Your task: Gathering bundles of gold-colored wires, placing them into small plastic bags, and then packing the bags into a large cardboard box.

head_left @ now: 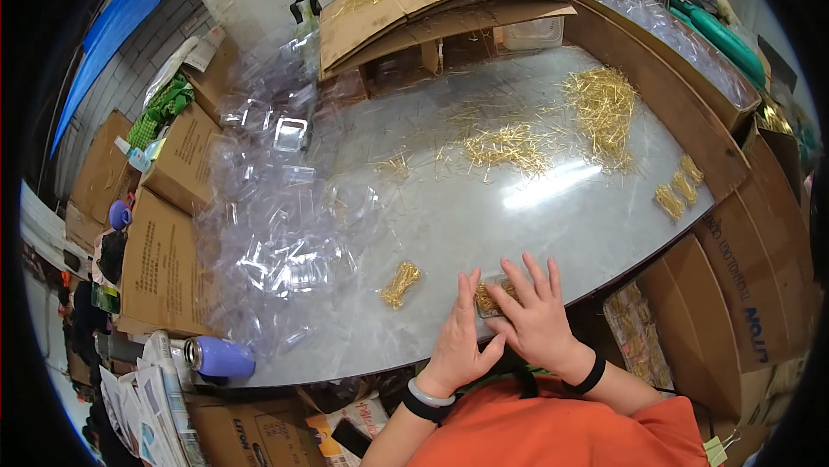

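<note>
Near the front edge of the table, a small clear plastic box (489, 304) with thin gold wire-like pieces in it lies between my hands. My right hand (542, 322) rests over its right side, fingers spread. Along its left side stands my left hand (458, 342), fingers stretched out and thumb apart, gripping nothing. Part of the box is hidden under the right fingers. A loose gold bundle (400, 285), narrower at the middle, lies just left of my left hand.
Many clear plastic boxes (289, 268) are heaped along the left. Loose gold pieces (600, 113) lie in piles at the back; several bundles (669, 201) sit at the right edge. A cardboard shelter (432, 1) stands behind, a purple bottle (220, 357) at front left.
</note>
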`<state>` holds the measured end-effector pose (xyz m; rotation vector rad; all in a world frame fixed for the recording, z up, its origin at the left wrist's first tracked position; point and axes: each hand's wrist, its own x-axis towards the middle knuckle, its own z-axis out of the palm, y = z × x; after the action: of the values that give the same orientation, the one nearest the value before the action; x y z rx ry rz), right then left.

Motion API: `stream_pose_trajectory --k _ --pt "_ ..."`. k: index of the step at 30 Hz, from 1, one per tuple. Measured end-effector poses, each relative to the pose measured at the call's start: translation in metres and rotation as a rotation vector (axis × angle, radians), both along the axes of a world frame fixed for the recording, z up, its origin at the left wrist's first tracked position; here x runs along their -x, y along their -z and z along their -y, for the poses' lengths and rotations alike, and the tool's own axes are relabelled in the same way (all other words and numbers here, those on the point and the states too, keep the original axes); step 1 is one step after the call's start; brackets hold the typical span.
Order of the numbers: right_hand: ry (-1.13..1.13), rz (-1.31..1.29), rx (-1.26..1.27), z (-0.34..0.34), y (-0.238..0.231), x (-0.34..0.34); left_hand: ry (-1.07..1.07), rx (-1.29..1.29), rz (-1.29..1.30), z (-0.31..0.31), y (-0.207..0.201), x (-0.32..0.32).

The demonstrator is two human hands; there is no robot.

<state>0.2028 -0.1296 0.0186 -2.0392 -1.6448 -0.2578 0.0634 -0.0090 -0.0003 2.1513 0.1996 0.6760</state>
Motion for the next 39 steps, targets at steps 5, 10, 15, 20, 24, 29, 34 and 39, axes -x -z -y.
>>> stream_pose_trajectory --k 5,10,15,20,24,29,34,39 --pt "0.036 -0.063 0.018 0.01 0.01 0.01 0.023 0.068 0.011 -0.001 0.005 0.0" --pt "0.102 -0.077 -0.087 -0.006 0.011 0.009 0.051 0.115 0.031 0.002 -0.001 0.0" --pt "0.112 -0.073 -0.196 -0.004 -0.006 -0.002 0.048 0.162 0.11 0.0 0.004 0.003" --pt "0.133 0.005 -0.107 0.004 0.001 -0.02 0.006 0.103 0.047 0.0 0.001 0.004" --pt "0.119 -0.001 -0.102 0.008 0.005 -0.022 -0.02 -0.035 -0.01 0.0 -0.004 0.001" --pt "0.09 0.032 0.018 0.009 -0.002 -0.021 -0.056 -0.138 -0.105 0.005 -0.004 -0.006" --pt "-0.065 -0.305 -0.087 0.017 0.01 -0.033 -0.043 -0.358 -0.162 0.011 -0.011 -0.025" --pt "-0.125 -0.566 -0.19 0.027 0.023 -0.037 -0.068 -0.479 -0.218 0.017 -0.011 -0.031"
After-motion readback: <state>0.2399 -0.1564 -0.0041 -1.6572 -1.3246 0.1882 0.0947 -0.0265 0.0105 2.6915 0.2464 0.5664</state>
